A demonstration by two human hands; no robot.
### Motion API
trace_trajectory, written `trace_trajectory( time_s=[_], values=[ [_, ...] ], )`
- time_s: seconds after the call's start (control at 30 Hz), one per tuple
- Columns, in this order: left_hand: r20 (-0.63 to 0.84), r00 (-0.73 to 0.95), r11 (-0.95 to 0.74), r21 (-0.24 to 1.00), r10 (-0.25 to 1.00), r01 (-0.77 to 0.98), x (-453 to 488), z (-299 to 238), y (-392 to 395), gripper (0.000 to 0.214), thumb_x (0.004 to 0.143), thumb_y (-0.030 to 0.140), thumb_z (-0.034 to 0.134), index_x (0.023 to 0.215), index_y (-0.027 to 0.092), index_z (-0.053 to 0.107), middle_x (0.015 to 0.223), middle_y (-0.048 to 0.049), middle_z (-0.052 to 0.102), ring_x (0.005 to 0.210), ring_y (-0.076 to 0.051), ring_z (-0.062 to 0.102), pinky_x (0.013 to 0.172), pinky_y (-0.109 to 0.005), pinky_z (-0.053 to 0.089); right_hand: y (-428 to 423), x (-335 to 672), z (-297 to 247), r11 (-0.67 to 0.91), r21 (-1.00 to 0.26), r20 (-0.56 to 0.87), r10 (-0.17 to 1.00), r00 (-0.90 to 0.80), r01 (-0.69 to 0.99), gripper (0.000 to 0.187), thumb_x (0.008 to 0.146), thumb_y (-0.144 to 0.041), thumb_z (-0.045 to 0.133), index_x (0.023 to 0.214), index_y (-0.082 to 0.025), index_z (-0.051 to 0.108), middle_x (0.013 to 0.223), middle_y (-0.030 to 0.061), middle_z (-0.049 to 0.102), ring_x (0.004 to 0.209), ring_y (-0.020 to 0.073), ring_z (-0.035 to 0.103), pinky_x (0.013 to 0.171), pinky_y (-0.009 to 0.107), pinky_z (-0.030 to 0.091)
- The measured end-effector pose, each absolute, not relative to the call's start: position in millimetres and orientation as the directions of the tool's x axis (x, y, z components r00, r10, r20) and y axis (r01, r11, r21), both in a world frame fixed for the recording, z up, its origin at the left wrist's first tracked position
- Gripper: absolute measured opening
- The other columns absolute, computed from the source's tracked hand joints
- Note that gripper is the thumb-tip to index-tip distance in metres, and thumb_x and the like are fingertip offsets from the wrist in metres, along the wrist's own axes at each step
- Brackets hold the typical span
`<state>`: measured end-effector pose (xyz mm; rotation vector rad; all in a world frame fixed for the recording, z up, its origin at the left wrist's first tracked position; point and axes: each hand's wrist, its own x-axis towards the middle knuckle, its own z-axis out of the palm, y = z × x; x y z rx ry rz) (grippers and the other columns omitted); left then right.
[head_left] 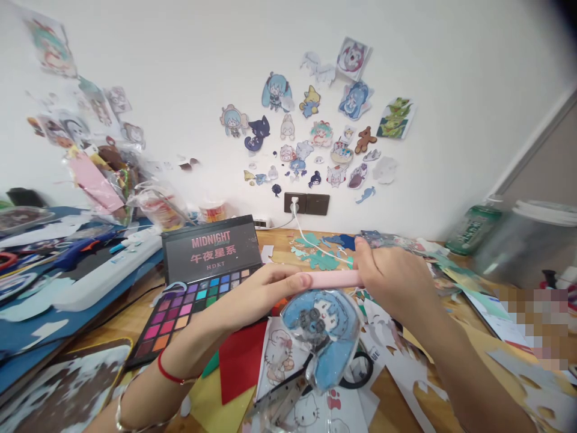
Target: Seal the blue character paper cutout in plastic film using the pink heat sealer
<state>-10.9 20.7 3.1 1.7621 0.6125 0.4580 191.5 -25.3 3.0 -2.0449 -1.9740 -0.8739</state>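
My right hand [392, 279] is closed round the right end of a slim pink bar [336, 279]. At its left end, my left hand [274, 285] grips with the thumb along the front; the other fingers are partly hidden behind. Just below the bar hangs a blue-haired cartoon figure [333, 316] in shiny clear plastic, its top edge close against the bar. I cannot tell whether the bar clamps the plastic. Under the figure lie black-handled scissors [368, 364] and a white sheet with cartoon cats [311, 412].
An open makeup palette [210, 252] stands left of my hands. Paper scraps [315, 255] litter the wooden desk. A white cord [306, 237] runs from the wall socket [295, 203] toward my right hand. A green can [475, 228] and clear tub [532, 246] stand right.
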Motion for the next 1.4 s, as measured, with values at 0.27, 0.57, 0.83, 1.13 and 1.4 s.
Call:
trace_trajectory(
  time_s=[0.27,0.57,0.83,1.13,1.4],
  values=[
    [0.043,0.808,-0.283,0.946,0.587,0.155,-13,3,19,0.036,0.088,0.042,0.041,0.062,0.017,0.039,0.059,0.0044,0.026,0.051,-0.009,0.026,0.046,-0.024,0.019,-31,187,8,-0.187,0.07,0.565,0.817,0.116,0.98,0.052,0.09,-0.029,0.029,0.05,-0.019,0.062,0.045,0.0047,0.06,0.045,0.0203,0.055,0.045,0.029,0.021],
    [0.159,0.619,-0.248,0.967,0.769,0.059,-11,-7,24,0.031,0.084,0.042,0.049,0.069,0.017,0.057,0.07,0.0001,0.05,0.072,-0.015,0.045,0.066,-0.025,0.034,-43,187,20,0.245,-0.051,0.875,0.479,-0.075,0.968,0.021,0.085,-0.018,0.04,0.082,-0.015,0.06,0.083,0.0067,0.063,0.084,0.0205,0.057,0.083,0.038,0.038],
    [0.232,0.468,-0.182,0.972,0.853,-0.151,-18,3,17,0.03,0.084,0.043,0.049,0.087,0.017,0.064,0.075,-0.0014,0.06,0.077,-0.018,0.053,0.072,-0.027,0.04,-73,166,26,0.614,0.175,0.69,0.481,-0.541,0.77,0.039,0.072,-0.008,0.055,0.104,-0.029,0.057,0.118,0.0048,0.049,0.114,0.0252,0.044,0.102,0.055,0.021],
    [0.18,0.427,-0.094,0.972,0.886,-0.215,-19,9,8,0.043,0.082,0.051,0.047,0.086,0.013,0.066,0.075,-0.0063,0.064,0.073,-0.02,0.057,0.064,-0.029,0.042,-65,159,18,0.569,0.349,0.717,0.35,-0.603,0.745,0.014,0.077,-0.013,0.061,0.085,-0.025,0.064,0.102,0.0038,0.061,0.105,0.0217,0.047,0.099,0.051,0.027],
    [0.158,0.4,-0.05,0.963,0.903,-0.266,-15,8,4,0.036,0.081,0.047,0.051,0.083,0.014,0.065,0.071,-0.0034,0.062,0.068,-0.017,0.055,0.062,-0.028,0.04,-66,154,12,0.537,0.381,0.777,0.255,-0.575,0.753,0.013,0.081,-0.012,0.057,0.082,-0.022,0.065,0.091,0.0009,0.069,0.089,0.0192,0.048,0.084,0.04,0.035]
  ],
)
